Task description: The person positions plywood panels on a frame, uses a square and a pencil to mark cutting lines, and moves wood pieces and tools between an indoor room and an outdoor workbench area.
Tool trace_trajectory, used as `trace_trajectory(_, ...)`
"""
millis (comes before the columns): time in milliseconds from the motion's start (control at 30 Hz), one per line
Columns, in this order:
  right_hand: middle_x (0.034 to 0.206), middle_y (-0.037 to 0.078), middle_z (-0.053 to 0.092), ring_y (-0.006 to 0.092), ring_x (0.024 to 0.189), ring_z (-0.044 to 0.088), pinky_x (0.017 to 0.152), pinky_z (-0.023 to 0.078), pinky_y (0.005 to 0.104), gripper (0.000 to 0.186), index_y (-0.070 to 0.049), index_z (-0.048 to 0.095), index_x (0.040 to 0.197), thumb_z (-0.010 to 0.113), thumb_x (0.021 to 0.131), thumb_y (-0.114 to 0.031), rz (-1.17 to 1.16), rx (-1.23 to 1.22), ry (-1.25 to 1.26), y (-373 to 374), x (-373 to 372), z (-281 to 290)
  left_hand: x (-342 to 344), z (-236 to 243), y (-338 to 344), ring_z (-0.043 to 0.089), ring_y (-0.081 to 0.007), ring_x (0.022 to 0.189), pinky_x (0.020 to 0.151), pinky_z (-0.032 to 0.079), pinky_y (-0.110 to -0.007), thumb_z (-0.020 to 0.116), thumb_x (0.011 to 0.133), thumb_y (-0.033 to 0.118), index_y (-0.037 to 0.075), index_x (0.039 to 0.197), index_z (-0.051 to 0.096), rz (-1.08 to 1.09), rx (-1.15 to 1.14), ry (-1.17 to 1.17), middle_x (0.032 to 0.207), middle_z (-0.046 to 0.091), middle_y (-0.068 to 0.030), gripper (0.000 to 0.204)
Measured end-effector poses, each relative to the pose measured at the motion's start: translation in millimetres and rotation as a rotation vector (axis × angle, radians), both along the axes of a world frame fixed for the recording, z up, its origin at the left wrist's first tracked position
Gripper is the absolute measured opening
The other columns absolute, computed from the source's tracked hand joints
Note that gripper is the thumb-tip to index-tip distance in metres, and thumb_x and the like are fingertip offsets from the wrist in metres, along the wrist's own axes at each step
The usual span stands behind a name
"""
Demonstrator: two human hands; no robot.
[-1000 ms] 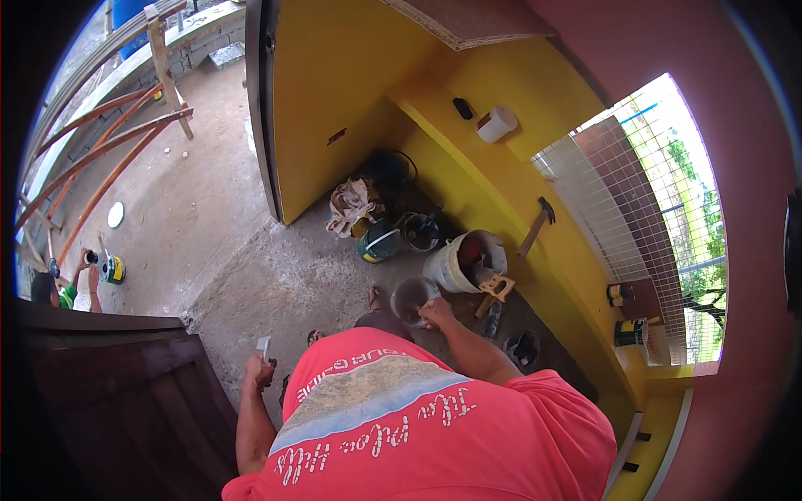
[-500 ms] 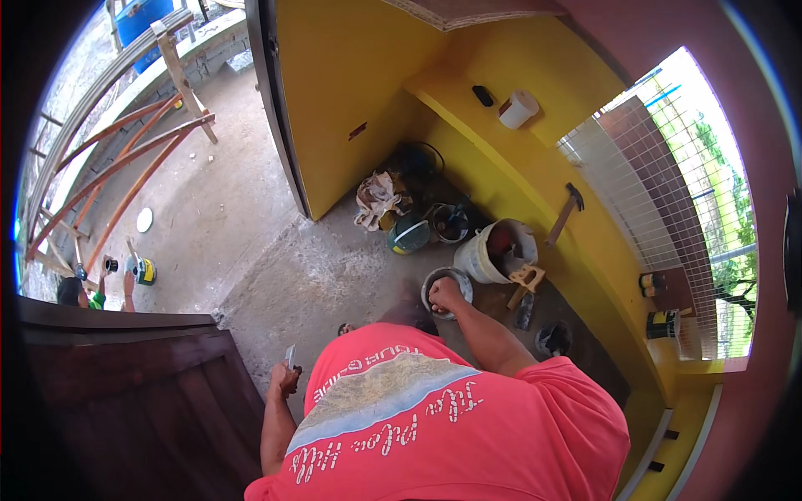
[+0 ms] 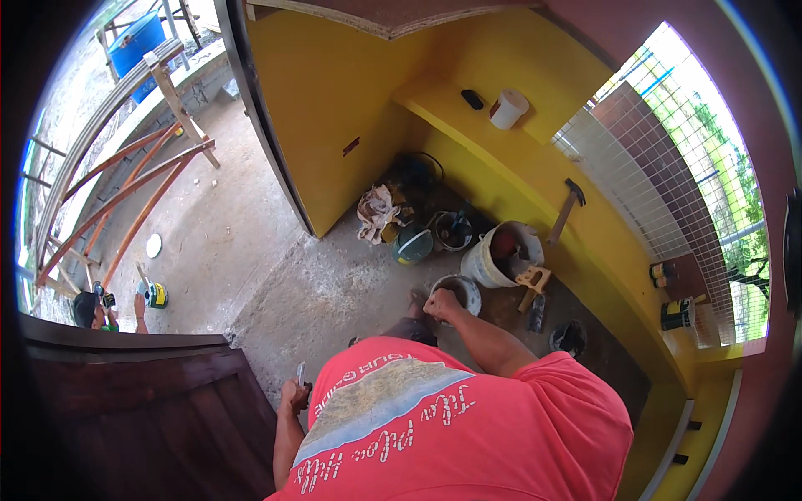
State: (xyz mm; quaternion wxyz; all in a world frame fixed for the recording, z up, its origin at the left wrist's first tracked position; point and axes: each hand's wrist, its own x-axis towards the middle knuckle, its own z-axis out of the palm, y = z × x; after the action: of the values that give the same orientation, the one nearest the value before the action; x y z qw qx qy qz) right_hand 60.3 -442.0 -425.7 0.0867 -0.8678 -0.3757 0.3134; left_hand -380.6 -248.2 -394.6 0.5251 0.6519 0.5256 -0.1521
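Left hand point(image 3: 291, 398) grips a flat tool point(image 3: 302, 373). Right hand point(image 3: 443, 306) curls at the pail's point(image 3: 474, 294) 8 o'clock rim; exact hold: cannot tell. Pail sits at 7 o'clock from white bucket point(image 3: 479, 265). Red shirt point(image 3: 535, 409): white lettering.

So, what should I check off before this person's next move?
1. Left hand's grip closed on the flat tool: ok.
2. Right hand's grip firmly holding the small bucket: cannot tell; it is at the rim, but the fingers are unclear.
3. Small bucket's contents identified: cannot tell; the inside is too unclear.
4. Room all around the small bucket: not ok; the large white bucket stands close beside it.
5. Hammer away from both hands: ok, lying on the yellow ledge.
6. Co-worker well apart: ok, outside.
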Motion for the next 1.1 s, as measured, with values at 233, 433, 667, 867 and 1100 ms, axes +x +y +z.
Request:
trace_trajectory(233,0.079,0.018,0.066,0.0326,0.079,0.065,0.074,0.051,0.0390,0.022,-0.008,0.071,0.078,0.058,0.066,-0.021,0.253,-0.260,-0.241,-18,29,-46,-16,-29,-7,0.052,-0.0201,0.044,0.039,0.041,-0.036,0.056,0.080,0.024,0.003,0.079,0.056,-0.019,-0.048,-0.023,0.055,0.052,-0.0070,0.021)
trace_trajectory(433,0.078,0.019,0.066,0.0323,0.078,0.066,0.074,0.052,0.0396,0.020,-0.007,0.070,0.076,0.057,0.067,-0.019,0.184,-0.235,-0.200,-23,36,-40,-11,-37,-8,0.053,-0.0196,0.047,0.041,0.042,-0.036,0.056,0.080,0.026,0.003,0.080,0.057,-0.050,-0.105,-0.064,0.057,0.053,-0.0069,0.023)
trace_trajectory(667,0.069,0.015,0.065,0.0302,0.074,0.066,0.069,0.053,0.0409,0.017,-0.010,0.070,0.075,0.061,0.068,-0.022,0.093,-0.132,-0.016,-18,13,13,6,-31,5,0.053,-0.0191,0.049,0.044,0.042,-0.037,0.056,0.081,0.028,0.004,0.082,0.057,-0.094,-0.116,-0.095,0.058,0.054,-0.0069,0.024)
trace_trajectory(867,0.076,0.013,0.067,0.0315,0.075,0.066,0.072,0.052,0.0399,0.015,-0.012,0.071,0.074,0.061,0.065,-0.019,0.204,-0.221,-0.200,-45,21,-61,32,6,15,0.054,-0.0181,0.048,0.044,0.044,-0.035,0.057,0.079,0.029,0.001,0.083,0.057,-0.133,-0.035,0.092,0.059,0.055,-0.0077,0.029)
trace_trajectory(1100,0.093,0.020,0.065,0.0335,0.091,0.063,0.082,0.049,0.0414,0.030,-0.003,0.069,0.089,0.065,0.065,-0.021,0.024,-0.384,-0.082,-48,36,-48,36,-15,16,0.051,-0.0179,0.045,0.042,0.044,-0.033,0.060,0.078,0.025,-0.001,0.086,0.056,-0.048,-0.102,0.153,0.057,0.052,-0.0073,0.028)
